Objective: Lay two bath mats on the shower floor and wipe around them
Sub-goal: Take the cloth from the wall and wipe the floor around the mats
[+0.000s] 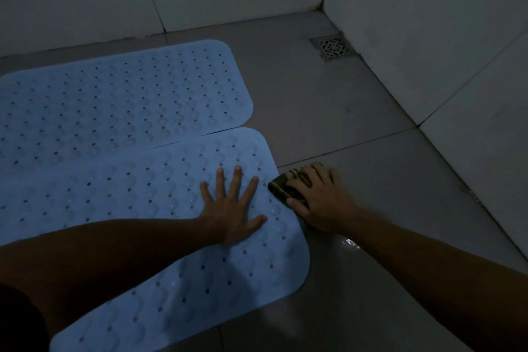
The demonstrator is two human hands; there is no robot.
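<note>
The setting is a dimly lit shower corner: large pale wall tiles [428,23] meet a grey tiled floor [328,111]. A square metal drain grate [334,47] sits in the floor near the corner, against the right-hand wall.

Two light-blue perforated rubber bath mats lie flat on the floor, side by side. The far mat [120,100] lies closer to the back wall. The near mat [137,203] lies closer to me. Their long edges meet along a thin seam; I cannot tell whether the near mat slightly overlaps the far one there. Both mats have rounded corners and rows of small holes.

My left hand [233,208] rests palm-down on the near mat, close to its right-hand short edge. The fingers are straight and spread wide, with the thumb angled out to the right. The hand holds nothing.

My right hand [320,200] is on the floor just beside the right edge of the near mat. It presses down on a folded cloth with a dark camouflage pattern [285,188]. The fingers lie over the top of the cloth and the thumb runs along its near edge. The cloth touches, or very nearly touches, the mat's edge.

A small bright reflection [350,243] shows on the floor below my right wrist.
</note>
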